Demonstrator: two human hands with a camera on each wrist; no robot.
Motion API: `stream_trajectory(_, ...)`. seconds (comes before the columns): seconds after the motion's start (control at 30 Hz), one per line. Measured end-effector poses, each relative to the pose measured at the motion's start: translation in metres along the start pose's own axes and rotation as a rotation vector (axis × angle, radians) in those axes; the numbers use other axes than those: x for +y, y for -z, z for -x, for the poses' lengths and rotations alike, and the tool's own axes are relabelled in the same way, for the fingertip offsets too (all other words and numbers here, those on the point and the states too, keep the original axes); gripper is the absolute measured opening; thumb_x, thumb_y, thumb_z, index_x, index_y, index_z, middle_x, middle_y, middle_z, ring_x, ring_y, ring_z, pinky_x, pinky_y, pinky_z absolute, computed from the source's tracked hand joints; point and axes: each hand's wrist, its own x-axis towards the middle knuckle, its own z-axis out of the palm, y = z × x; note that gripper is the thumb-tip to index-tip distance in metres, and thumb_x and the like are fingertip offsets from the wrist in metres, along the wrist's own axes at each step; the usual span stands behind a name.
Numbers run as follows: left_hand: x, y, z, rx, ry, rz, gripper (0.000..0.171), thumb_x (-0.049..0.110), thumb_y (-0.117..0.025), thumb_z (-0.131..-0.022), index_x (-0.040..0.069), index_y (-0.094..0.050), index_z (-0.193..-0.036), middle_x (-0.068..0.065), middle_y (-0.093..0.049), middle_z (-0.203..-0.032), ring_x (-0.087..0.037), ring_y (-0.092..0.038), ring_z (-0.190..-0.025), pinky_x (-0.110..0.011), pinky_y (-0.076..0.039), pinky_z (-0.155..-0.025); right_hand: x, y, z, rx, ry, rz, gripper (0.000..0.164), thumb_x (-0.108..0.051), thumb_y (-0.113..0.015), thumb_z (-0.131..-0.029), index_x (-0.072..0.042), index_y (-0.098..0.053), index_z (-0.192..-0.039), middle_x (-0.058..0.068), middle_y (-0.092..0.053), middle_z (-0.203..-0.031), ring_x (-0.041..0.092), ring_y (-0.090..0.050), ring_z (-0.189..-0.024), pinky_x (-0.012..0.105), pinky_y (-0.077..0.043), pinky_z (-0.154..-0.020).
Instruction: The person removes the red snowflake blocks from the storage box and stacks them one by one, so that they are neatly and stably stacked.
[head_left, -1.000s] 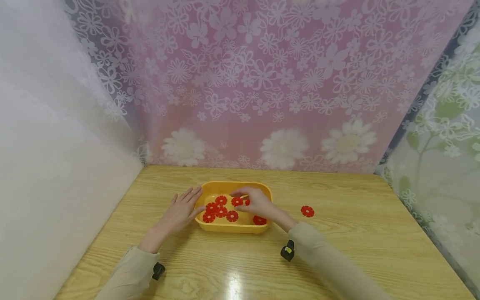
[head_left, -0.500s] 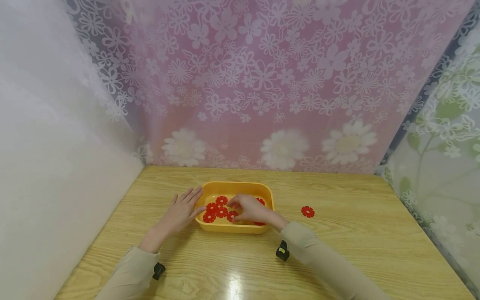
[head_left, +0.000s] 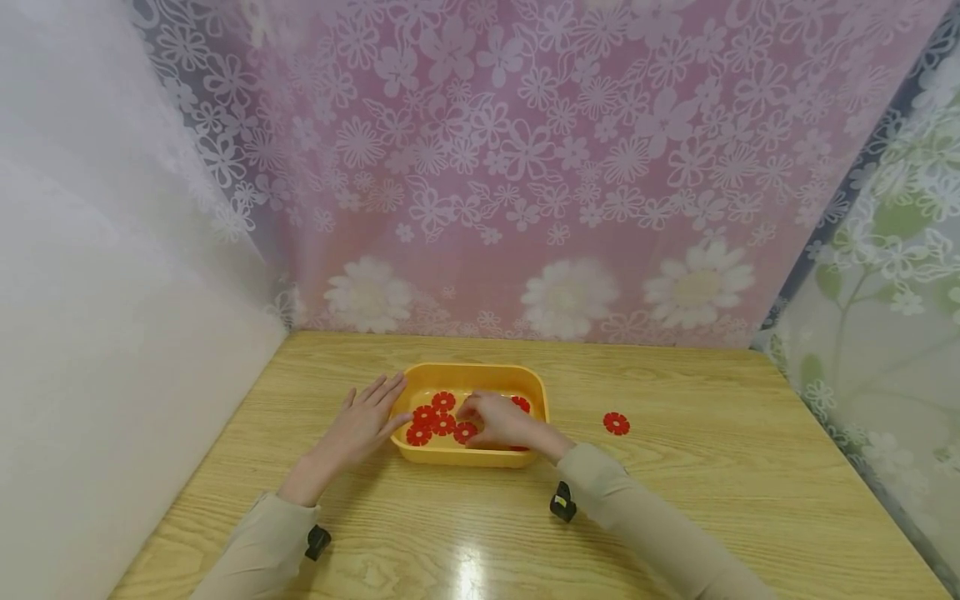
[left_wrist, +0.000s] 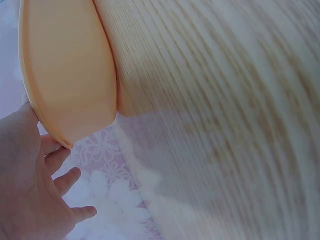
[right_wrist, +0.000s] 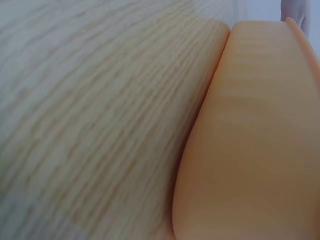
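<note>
Likely steadying oblong yellow plastic tub's left edge with spread left hand; cannot tell right hand's grip over red plastic rosettes.

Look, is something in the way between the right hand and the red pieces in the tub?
Nothing that I can see. The right hand is inside the tub, and the nearest red piece is right beside it. The hand hides part of the tub, so I can't tell what's underneath.
</note>
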Motion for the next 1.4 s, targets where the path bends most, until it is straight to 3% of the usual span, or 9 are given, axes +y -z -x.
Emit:
stream_trajectory(0.37,0.0,0.0,-0.001,-0.003,0.002,0.005,0.068,0.043,-0.054,-0.105,0.008,-0.034,-0.159,-0.01,-0.031,-0.164,-0.039,-0.026,-0.151,-0.074,-0.015,-0.114,-0.001,-0.001,-0.002,0.003,-0.021,0.005,0.031,-0.019,-0.086,-0.083,-0.007,-0.074,-0.109,0.001,-0.063,-0.1,0.012,-0.052,-0.082,0.025,-0.049,-0.074)
stream_trajectory(0.83,0.0,0.0,0.001,-0.005,0.0,0.004,0.068,0.04,-0.056,-0.104,0.007,-0.034,-0.159,-0.011,-0.031,-0.164,-0.04,-0.027,-0.151,-0.074,-0.015,-0.114,-0.006,0.001,0.002,0.008,0.027,0.063,0.027,-0.02,-0.084,-0.086,-0.006,-0.071,-0.105,0.001,-0.06,-0.092,0.013,-0.051,-0.079,0.025,-0.048,-0.071)
stream_trajectory(1.07,0.001,0.0,0.0,-0.004,-0.001,0.002,0.067,0.041,-0.055,-0.104,0.007,-0.034,-0.159,-0.011,-0.031,-0.164,-0.04,-0.027,-0.15,-0.074,-0.016,-0.114,-0.005,0.008,0.006,0.084,0.019,0.035,0.035,-0.02,-0.084,-0.083,-0.005,-0.07,-0.112,0.003,-0.068,-0.101,0.014,-0.06,-0.085,0.028,-0.053,-0.075)
stream_trajectory(1.4,0.001,0.0,0.0,0.0,0.0,0.003,0.067,0.039,-0.057,-0.104,0.006,-0.036,-0.158,-0.012,-0.032,-0.164,-0.04,-0.028,-0.15,-0.074,-0.017,-0.114,-0.007,0.023,0.019,0.197,0.02,-0.049,0.035,-0.011,-0.082,-0.083,-0.005,-0.07,-0.115,0.005,-0.069,-0.107,0.02,-0.065,-0.094,0.033,-0.054,-0.081)
